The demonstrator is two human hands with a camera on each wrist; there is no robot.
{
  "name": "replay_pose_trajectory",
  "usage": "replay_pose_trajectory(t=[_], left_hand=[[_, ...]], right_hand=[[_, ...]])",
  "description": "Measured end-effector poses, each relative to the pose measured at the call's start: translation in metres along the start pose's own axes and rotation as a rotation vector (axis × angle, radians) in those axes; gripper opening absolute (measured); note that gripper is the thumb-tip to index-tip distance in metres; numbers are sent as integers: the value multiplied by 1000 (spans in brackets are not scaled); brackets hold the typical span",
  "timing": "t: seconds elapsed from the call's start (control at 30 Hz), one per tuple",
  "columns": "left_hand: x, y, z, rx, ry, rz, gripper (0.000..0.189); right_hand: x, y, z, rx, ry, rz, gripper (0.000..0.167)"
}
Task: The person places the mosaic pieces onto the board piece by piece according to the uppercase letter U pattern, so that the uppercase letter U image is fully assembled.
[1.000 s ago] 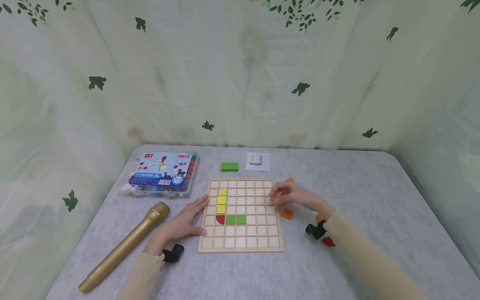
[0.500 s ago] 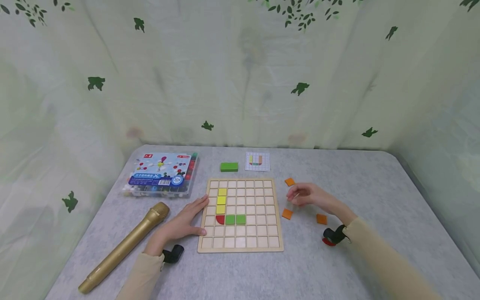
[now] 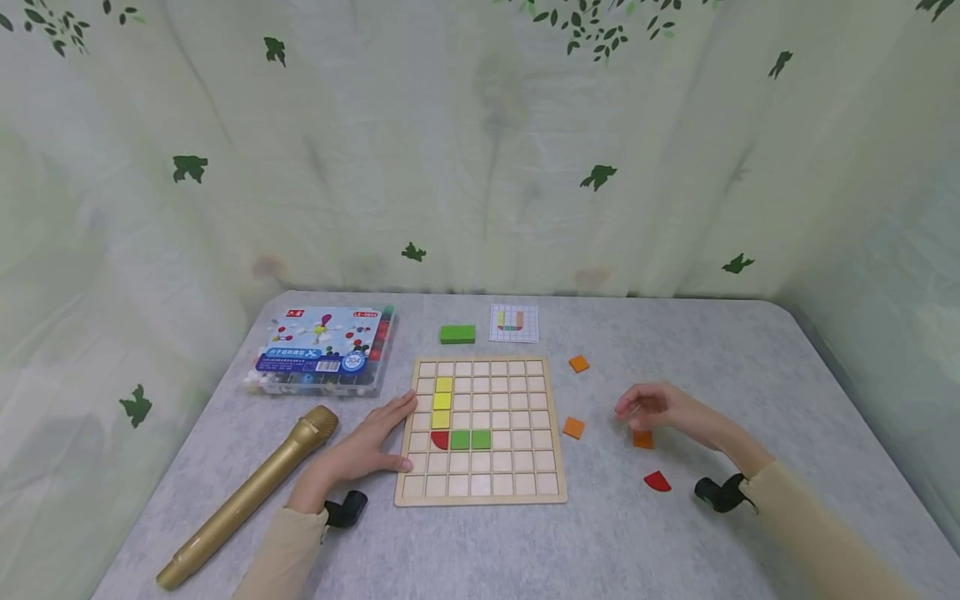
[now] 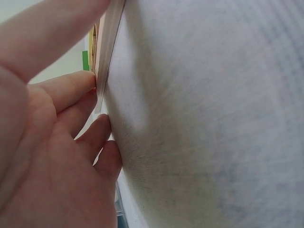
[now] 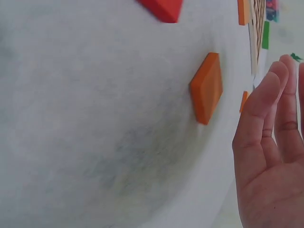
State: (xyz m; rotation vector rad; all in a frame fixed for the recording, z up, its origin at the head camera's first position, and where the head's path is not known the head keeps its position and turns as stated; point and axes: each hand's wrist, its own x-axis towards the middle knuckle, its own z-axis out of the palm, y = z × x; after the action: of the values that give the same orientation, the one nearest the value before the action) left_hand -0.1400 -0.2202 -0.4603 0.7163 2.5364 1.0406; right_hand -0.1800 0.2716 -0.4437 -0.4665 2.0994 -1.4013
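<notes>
A wooden grid board [image 3: 525,483] lies mid-table; in its cells are yellow squares [image 3: 443,402], green squares [image 3: 471,439] and a red quarter-round piece [image 3: 440,439]. My left hand [image 3: 360,452] rests at the board's left edge, thumb and fingertips against the rim, as the left wrist view shows too. Off to the right, my right hand [image 3: 675,411] hovers with loosely bent fingers and holds nothing. An orange square tile [image 3: 642,440] lies under its fingers, partly covered in the head view; the right wrist view shows this tile [image 5: 207,90] apart from the hand [image 5: 266,156].
Two more orange tiles [image 3: 573,427] lie right of the board. A loose red quarter-round piece [image 3: 657,481] is nearer the front. Behind the board are green blocks [image 3: 457,334] and a pattern card [image 3: 514,323]. At left are a clear plastic case [image 3: 318,350] and a gold microphone [image 3: 247,500].
My right hand has moved from the board's right edge rightward and nearer the front, uncovering two orange tiles and the red piece. My left hand has stayed in place.
</notes>
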Motion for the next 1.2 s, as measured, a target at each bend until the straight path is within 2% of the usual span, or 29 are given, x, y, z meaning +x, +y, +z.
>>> replay_pose_trajectory(t=[0.17, 0.27, 0.53, 0.67, 0.83, 1.07, 1.2], left_hand=[[1, -1, 1, -4, -9, -17, 91], [1, -3, 2, -1, -11, -20, 92], [1, -5, 2, 2, -10, -14, 93], [1, -6, 2, -8, -10, -14, 93], [0, -6, 2, -5, -7, -15, 93], [1, -5, 2, 5, -8, -19, 93], [1, -5, 2, 8, -11, -18, 93]], right_hand=[[-18, 6, -2, -16, -59, -31, 22], [-27, 11, -1, -15, -88, -19, 22], [-44, 24, 7, -25, -137, -64, 18], [-50, 26, 12, -73, -106, -72, 16], [-54, 26, 18, -108, -51, -38, 18], [-53, 25, 26, -225, 9, -44, 22], [-51, 24, 27, -263, 12, -46, 25]])
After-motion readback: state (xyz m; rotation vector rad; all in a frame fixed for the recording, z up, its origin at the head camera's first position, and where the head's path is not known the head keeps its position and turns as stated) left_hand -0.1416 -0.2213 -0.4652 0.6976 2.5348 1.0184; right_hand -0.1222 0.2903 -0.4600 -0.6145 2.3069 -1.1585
